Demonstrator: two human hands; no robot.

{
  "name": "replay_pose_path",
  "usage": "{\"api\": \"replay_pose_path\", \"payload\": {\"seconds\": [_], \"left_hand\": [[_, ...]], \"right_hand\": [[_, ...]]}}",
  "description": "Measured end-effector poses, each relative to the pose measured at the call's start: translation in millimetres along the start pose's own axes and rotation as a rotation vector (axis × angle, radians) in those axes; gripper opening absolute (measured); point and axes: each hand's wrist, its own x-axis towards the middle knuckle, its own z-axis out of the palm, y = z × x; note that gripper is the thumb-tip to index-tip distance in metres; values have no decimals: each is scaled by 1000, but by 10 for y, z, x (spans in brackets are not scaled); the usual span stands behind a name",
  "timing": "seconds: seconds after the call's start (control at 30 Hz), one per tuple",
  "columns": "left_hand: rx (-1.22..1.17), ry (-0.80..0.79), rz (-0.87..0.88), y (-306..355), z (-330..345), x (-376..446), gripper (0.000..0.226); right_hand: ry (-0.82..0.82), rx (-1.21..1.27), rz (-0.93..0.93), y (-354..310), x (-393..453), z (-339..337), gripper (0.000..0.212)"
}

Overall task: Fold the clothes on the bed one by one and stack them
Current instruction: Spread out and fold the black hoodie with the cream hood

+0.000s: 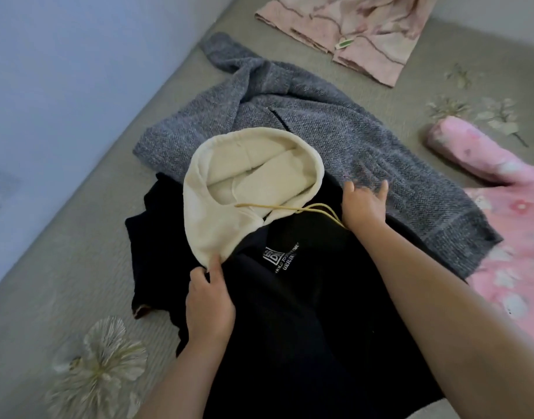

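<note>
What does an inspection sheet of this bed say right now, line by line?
Surface: grey bedspread with flower pattern.
Job's things: dark hoodie with cream hood lies partly over grey knit sweater; pink floral garment at right; pale pink garment folded at far edge.
Clutter: nothing seen.
Grippers: left hand pinches the hood's edge; right hand rests open at the hoodie's neck.
Cables: yellow drawstring only.
Surroundings: pale wall at left.

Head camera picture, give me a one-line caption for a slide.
Two hands straighten a black hoodie with a cream hood on the bed.
</note>
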Motion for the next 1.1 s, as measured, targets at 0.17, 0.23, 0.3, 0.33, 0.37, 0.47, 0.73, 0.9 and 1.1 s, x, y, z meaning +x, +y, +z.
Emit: {"api": "replay_pose_path", "payload": {"seconds": [0.17, 0.23, 0.3, 0.33, 0.37, 0.47, 0.73, 0.9, 1.1], "left_hand": [[15, 154, -13, -71, -93, -67, 40], [-15, 211, 8, -120, -154, -95, 30], [-80, 306, 44, -100, -256, -145, 25], [-115, 349, 65, -48, -323, -194, 22], [-147, 389, 84, 25, -397, -251, 21], [-180, 447, 171, 301, -672, -524, 19], [-272, 621, 335, 952, -1795, -1739, 25], [-251, 676, 507, 1562, -2564, -2893, 34], [-217, 911, 648, 1802, -3319, -3890, 35]], "right_hand": [[209, 74, -64, -36, -260, -25, 20], [285, 105, -38, -15, -397, -79, 17], [434, 77, -70, 54, -561, -145, 1], [514, 65, -89, 88, -666, -191, 12], [556, 69, -124, 121, -793, -243, 20], [646, 83, -185, 305, -1244, -420, 9], [988, 300, -45, 1361, -2452, -1597, 28], [1210, 227, -45, 1866, -3396, -2547, 19], [1558, 276, 50, 2616, -4441, -3569, 18]]}}
